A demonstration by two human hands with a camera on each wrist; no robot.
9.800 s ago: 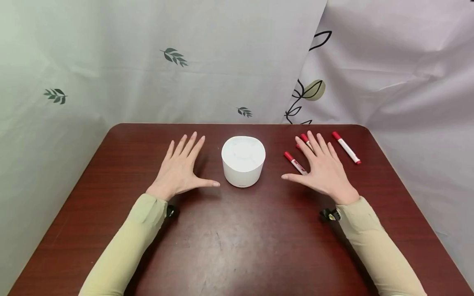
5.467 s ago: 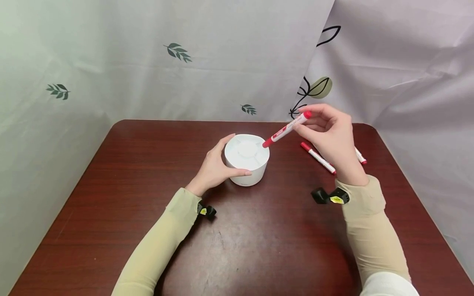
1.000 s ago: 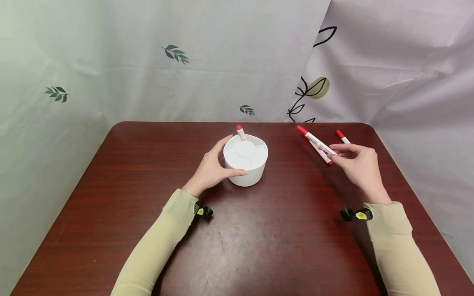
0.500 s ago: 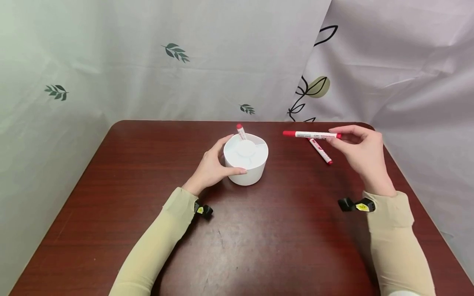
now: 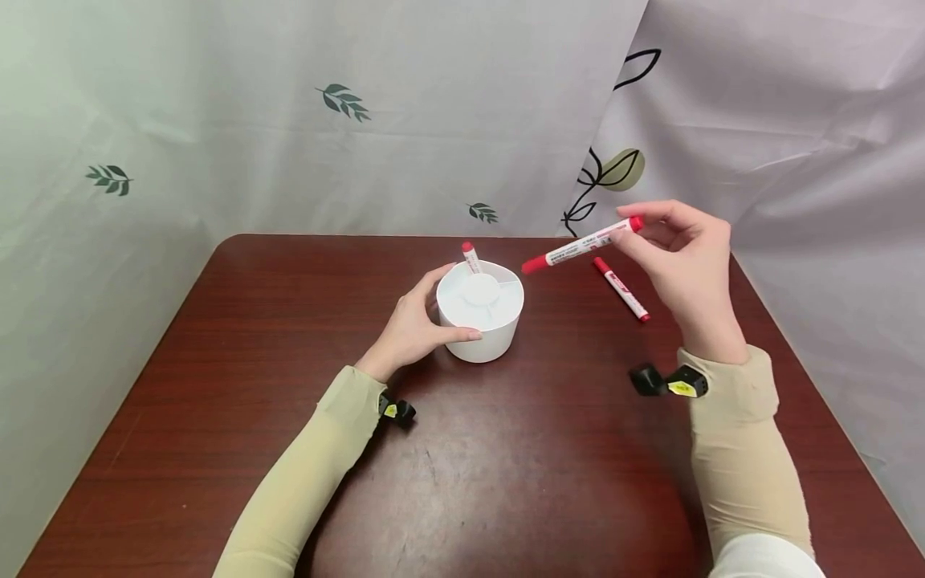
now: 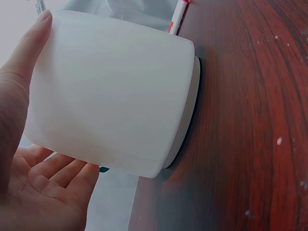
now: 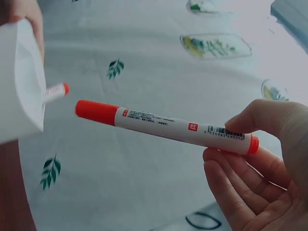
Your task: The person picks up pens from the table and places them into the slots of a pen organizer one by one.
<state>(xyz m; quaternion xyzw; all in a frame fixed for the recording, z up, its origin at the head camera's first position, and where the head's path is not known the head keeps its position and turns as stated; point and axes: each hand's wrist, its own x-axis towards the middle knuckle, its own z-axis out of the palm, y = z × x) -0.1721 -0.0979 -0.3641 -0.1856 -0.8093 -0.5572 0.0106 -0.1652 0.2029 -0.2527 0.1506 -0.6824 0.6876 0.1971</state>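
My left hand (image 5: pixel 413 331) grips the side of a white round pen holder (image 5: pixel 478 347), thumb at the front and fingers behind. In the left wrist view the holder's wall (image 6: pixel 110 91) sits between thumb and fingers, its base on the table. The holder's top shows thin dividers around a raised round centre. One red-capped marker (image 5: pixel 471 258) leans upright in its back compartment. To the right, my right hand (image 5: pixel 682 269) pinches another red marker (image 5: pixel 581 245) by its end, above the table. That marker (image 7: pixel 183 131) points its long red cap toward the holder.
A third red marker (image 5: pixel 621 291) lies on the dark red wooden table (image 5: pixel 491 482), below the right hand. Behind the table's back edge hangs a pale curtain (image 5: pixel 405 160) with leaf prints. Whatever lies behind the right hand is hidden.
My right hand has picked a marker up from the table, raised it and carried it left toward the pen holder, tilting its cap down. The left hand stays on the holder.
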